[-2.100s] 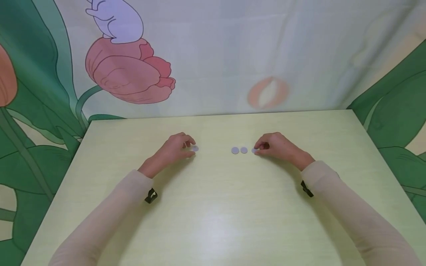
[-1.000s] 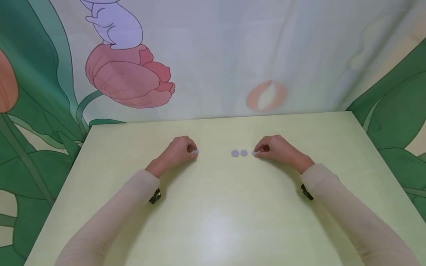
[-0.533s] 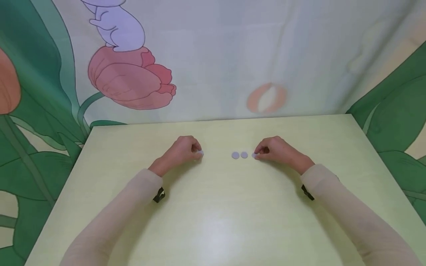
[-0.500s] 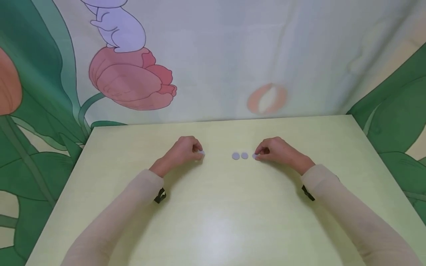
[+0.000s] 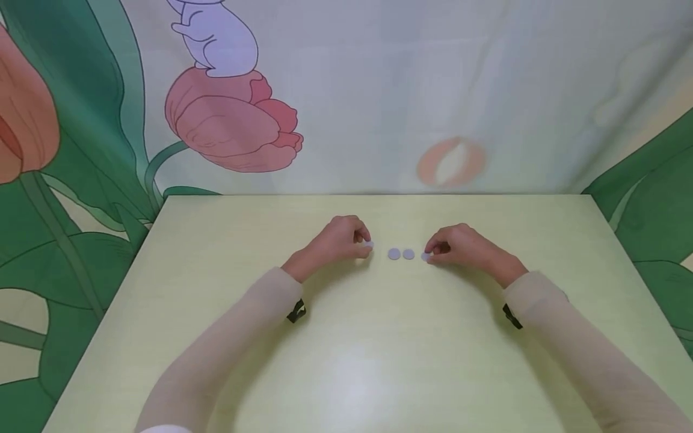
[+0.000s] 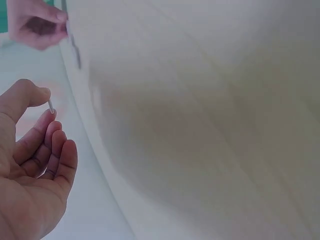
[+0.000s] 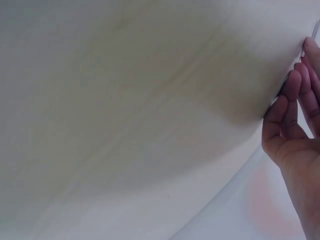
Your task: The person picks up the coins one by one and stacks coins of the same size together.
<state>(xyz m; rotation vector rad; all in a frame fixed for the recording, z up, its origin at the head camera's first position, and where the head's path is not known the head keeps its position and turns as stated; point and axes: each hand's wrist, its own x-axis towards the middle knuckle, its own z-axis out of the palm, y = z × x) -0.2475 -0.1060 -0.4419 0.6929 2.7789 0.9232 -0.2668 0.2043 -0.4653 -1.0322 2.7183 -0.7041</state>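
Observation:
Between thumb and index finger my left hand (image 5: 341,239) pinches a small pale round disc (image 5: 369,245). In the left wrist view this disc (image 6: 51,106) shows edge-on, raised off the tabletop. To its right, two matching discs, a left one (image 5: 394,254) and a right one (image 5: 408,254), lie flat side by side. My right hand (image 5: 460,245) holds a further disc (image 5: 425,256) at the right end of this row, low at the table. Its fingertips (image 7: 306,42) partly cover that disc. What the discs are made of cannot be told.
The pale wooden table (image 5: 346,337) ends at a straight back edge. Behind it hangs a printed curtain (image 5: 346,96) with flowers, leaves and a white animal figure. Long beige sleeves cover both arms, and dark straps show at both cuffs.
My left hand has closed its fingers on the disc, lifted it and carried it right, towards the row. The right hand stays at its disc. The head view has shifted slightly.

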